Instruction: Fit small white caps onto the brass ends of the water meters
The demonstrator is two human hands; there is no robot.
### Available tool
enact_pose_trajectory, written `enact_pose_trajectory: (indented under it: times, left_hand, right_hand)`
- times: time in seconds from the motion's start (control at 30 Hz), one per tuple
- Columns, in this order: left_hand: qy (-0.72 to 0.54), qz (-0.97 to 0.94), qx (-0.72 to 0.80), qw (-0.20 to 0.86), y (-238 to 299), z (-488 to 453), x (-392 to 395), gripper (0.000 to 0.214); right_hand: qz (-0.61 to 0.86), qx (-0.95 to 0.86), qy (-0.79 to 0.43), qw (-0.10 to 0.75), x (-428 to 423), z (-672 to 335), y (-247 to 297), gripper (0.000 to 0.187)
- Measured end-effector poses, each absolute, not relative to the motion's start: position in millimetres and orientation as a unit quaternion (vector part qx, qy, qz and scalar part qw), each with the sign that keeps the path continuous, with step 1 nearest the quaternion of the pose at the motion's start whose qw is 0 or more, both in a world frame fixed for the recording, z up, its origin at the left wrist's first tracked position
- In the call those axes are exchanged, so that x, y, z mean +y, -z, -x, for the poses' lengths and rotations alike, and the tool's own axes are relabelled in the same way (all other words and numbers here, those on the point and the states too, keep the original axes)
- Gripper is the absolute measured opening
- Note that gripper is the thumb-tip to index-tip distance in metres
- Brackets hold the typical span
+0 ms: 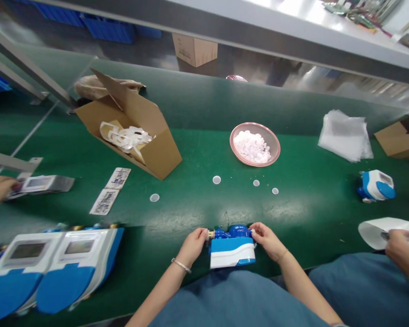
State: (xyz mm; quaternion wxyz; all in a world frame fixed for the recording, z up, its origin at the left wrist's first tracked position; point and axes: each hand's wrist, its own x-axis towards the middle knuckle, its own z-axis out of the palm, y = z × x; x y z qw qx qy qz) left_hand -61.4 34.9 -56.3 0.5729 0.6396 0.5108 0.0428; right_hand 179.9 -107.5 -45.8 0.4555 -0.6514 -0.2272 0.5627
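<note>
At the table's near edge lies a blue and white water meter (232, 250), its blue pipe body facing away from me. My left hand (192, 249) pinches the brass threaded end on the left. At the opposite pipe end, my right hand (269, 241) closes its fingertips, with a small whitish bit showing at them that I cannot make out clearly. Beyond the meter, several small translucent discs (216, 180) lie on the green table (197, 204). A pink-rimmed bowl (236, 156) farther back holds a heap of small white pieces (254, 146).
Large meters (66, 263) stand at left, near two printed label cards (110, 191) and an open carton (162, 150) with white strips. Another person's hand (0, 190) is far left. At right are a co-worker's hand (400, 247), white sheet (375, 231), another meter (377, 185) and plastic bags (344, 135).
</note>
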Motion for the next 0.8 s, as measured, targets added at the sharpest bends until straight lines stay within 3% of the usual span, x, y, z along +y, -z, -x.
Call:
enact_pose_trajectory:
  times: [0.27, 0.53, 0.63, 0.8]
  left_hand:
    - [-0.113, -0.576, 0.424, 0.69, 50, 64, 36, 0.024]
    - [-0.15, -0.649, 0.41, 0.623, 52, 72, 26, 0.029]
    - [-0.12, -0.65, 0.447, 0.603, 50, 75, 26, 0.041]
    - [-0.084, -0.675, 0.459, 0.571, 25, 74, 47, 0.029]
  right_hand:
    - [0.645, -0.226, -0.566, 0.462, -109, -181, 50, 0.033]
    - [0.75, -0.215, -0.527, 0.336, -105, -180, 64, 0.05]
    - [0.728, -0.237, -0.536, 0.355, -104, -171, 57, 0.044]
    - [0.681, -0.317, -0.537, 0.382, -91, -196, -2, 0.031]
